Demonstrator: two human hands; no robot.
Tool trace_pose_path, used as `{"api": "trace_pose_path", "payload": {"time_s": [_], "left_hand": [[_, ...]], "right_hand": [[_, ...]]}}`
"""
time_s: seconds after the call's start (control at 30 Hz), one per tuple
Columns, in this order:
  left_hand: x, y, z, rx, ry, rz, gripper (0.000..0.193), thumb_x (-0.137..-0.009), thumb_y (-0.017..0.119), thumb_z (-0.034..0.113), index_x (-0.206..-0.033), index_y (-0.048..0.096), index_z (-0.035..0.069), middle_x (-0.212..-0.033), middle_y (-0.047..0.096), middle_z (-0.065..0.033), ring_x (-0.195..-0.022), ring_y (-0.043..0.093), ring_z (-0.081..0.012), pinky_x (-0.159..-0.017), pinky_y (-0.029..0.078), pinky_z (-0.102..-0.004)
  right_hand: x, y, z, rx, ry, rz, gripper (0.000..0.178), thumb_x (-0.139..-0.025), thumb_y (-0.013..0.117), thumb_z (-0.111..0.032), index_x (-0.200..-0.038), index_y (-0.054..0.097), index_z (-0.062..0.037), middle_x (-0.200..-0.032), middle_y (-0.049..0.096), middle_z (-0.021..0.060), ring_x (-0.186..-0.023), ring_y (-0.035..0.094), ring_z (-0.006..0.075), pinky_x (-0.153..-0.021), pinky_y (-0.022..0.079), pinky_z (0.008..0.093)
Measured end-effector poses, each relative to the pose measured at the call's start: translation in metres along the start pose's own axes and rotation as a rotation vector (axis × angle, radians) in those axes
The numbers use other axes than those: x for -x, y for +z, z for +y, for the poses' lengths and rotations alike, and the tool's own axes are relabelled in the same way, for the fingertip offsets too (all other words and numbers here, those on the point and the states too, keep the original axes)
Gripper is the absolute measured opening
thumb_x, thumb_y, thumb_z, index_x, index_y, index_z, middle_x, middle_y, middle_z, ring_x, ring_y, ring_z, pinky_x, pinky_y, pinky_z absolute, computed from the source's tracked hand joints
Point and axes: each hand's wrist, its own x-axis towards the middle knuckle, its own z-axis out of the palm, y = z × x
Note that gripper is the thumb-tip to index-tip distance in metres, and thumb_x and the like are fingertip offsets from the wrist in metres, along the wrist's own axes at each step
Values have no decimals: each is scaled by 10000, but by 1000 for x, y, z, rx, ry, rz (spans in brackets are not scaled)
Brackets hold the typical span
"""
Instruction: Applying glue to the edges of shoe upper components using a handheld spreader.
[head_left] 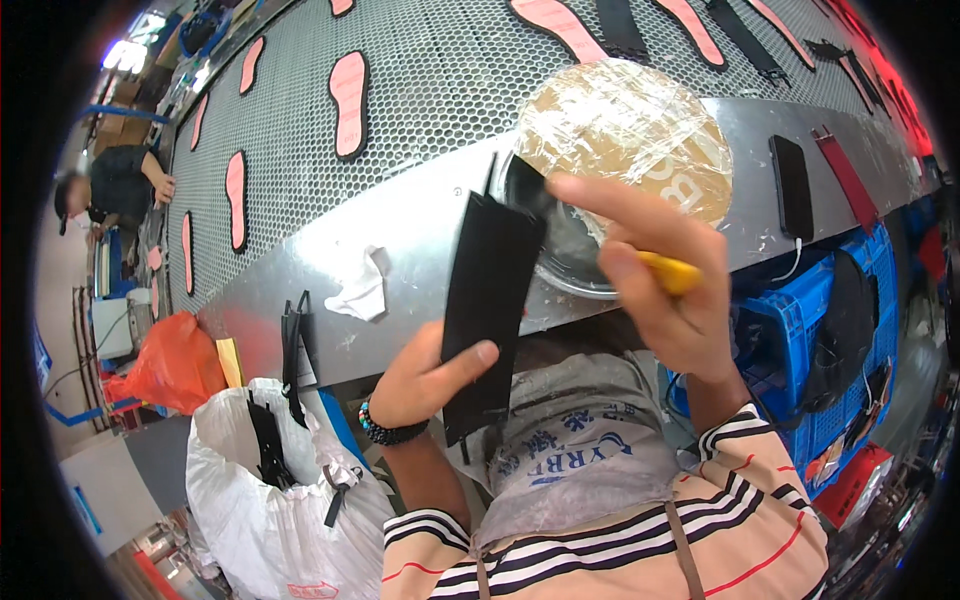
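My left hand (432, 385) grips a flat black strip piece (490, 300) between thumb and fingers, held upright before my body. The strip has an uneven top edge, and its layers cannot be told apart. My right hand (665, 275) closes round a tool with a yellow handle (672, 272); its working end is hidden. The right index finger stretches left to a black flap (525, 188) at the strip's top. Behind that hand is a round pot (575, 268), partly covered by a cardboard disc (625, 130) wrapped in clear film.
A mesh conveyor (300, 190) carries pink insole-shaped pieces (349, 105) and black strips. On the metal ledge (330, 260) lie crumpled white paper (362, 287), a phone (792, 187) and a red strip (846, 180). A white sack (235, 500) and blue crate (800, 310) flank me. Another person (120, 185) stands far left.
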Motion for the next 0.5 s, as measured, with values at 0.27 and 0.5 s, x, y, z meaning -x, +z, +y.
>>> {"api": "trace_pose_path", "payload": {"time_s": [0.27, 0.5], "left_hand": [[13, -22, -35, 490, 180, -99, 525, -978, 573, 281, -1375, 522, -59, -1289, 612, -149, -1140, 580, -195, -1001, 444, -332], [-52, 35, -19, 668, 831, 211, 428, -899, 579, 35, -1325, 535, 19, -1176, 617, -163, -898, 630, -270, -810, 535, -447]], "right_hand": [[-3, 1, 9, 108, 112, -144, 153, -889, 727, -165, -931, 667, -31, -693, 632, 142, -574, 613, 281, -536, 449, 344], [0, 28, -2, -15, 245, -22, 170, -933, 690, -167, -906, 651, -4, -701, 602, 147, -562, 579, 241, -548, 440, 326]]}}
